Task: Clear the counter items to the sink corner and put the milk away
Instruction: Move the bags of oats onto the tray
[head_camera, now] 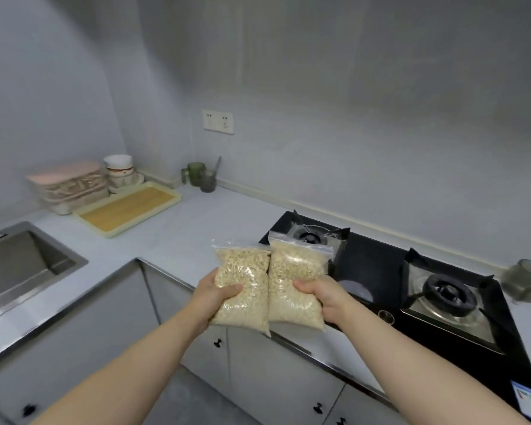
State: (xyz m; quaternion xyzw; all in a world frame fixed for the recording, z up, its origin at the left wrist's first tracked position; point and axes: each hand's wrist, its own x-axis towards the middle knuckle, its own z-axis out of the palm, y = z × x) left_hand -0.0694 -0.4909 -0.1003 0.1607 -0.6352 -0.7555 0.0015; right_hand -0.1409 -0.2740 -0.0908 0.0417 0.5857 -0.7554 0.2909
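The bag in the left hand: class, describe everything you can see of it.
The left bag is a clear plastic zip pouch full of pale beige flakes, its zip strip uppermost. The left hand grips its middle, thumb across the front, holding it above the front edge of the counter. Its right side touches the other bag.

2 clear zip bags, pale flakes, prob. oats: left bag (236, 265) & right bag (292, 265) touching, zip ends up, held aloft.
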